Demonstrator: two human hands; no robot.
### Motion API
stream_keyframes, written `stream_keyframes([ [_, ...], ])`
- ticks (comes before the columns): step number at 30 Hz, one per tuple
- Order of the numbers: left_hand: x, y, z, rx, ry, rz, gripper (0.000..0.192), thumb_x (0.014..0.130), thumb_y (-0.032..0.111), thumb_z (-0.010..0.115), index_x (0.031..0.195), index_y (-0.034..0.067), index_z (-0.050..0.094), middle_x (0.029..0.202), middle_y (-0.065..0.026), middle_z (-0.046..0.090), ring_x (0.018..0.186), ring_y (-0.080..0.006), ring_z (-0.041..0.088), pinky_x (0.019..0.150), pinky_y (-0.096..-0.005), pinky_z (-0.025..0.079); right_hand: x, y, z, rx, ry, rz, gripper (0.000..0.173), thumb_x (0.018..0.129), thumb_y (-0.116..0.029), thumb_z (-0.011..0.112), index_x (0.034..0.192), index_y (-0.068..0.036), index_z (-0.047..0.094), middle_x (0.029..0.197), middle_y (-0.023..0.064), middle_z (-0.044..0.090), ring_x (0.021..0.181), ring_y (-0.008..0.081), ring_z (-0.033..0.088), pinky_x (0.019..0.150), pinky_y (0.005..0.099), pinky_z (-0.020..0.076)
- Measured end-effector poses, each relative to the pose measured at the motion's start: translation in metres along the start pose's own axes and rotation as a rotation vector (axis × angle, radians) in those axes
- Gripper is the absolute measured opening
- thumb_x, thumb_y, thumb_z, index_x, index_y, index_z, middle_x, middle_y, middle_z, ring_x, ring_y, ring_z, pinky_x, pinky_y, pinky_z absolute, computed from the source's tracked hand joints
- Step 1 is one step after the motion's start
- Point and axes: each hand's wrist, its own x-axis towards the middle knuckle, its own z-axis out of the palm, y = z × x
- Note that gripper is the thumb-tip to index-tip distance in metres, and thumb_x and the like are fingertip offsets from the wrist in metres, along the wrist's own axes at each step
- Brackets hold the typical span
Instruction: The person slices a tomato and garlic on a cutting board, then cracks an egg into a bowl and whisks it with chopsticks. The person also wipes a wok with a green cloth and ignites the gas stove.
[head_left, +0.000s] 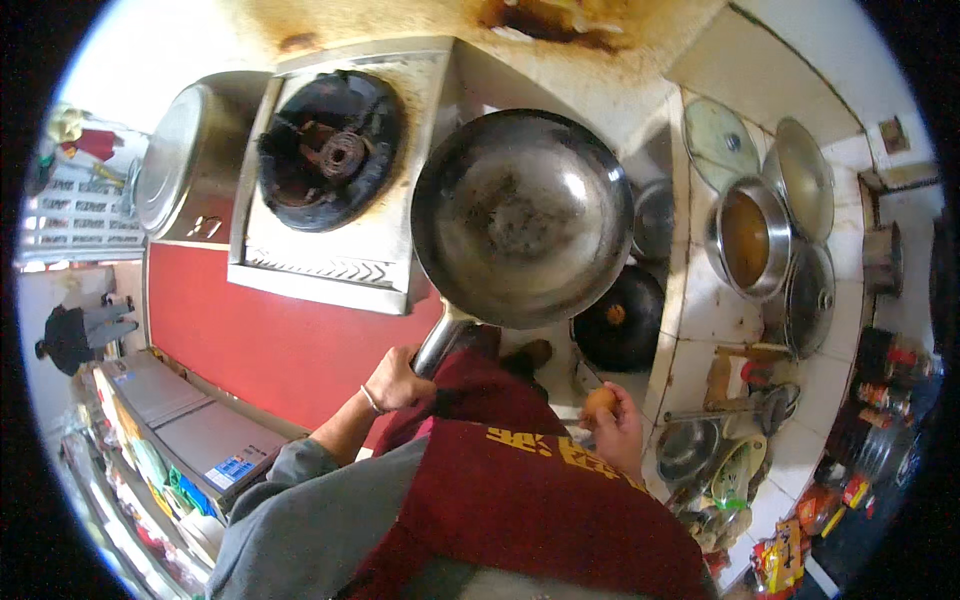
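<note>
My left hand grips the metal handle of a dark steel wok, which is held up in front of me with its inside facing the camera. The inside looks bare, with a darker patch at the middle. Lower right, my right hand holds a brown egg in its fingers, apart from the wok. A stove with a black burner ring stands left of the wok; nothing sits on that ring. Part of a second, black wok shows below and behind the held one.
A large metal pot stands left of the stove. On the tiled counter at right are a steel pot of brownish liquid, glass lids and bowls. A chest freezer is lower left; another person stands far left.
</note>
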Motion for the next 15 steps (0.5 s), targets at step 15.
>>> stream_keyframes([
  [15, -0.022, -0.109, -0.252, -0.381, 0.219, 0.022, 0.02, 0.066, 0.007, 0.067, 0.08, -0.001, 0.055, 0.061, -0.0072, 0.058, 0.051, -0.0132, 0.057, 0.042, -0.0285, 0.045, 0.002, -0.022, 0.237, 0.044, 0.07, -0.047, 0.038, 0.097, -0.005, 0.055, 0.134, -0.004, 0.046, 0.11, 0.0112, 0.058, 0.083, 0.0196, 0.062, 0.07, 0.0313, 0.0557],
])
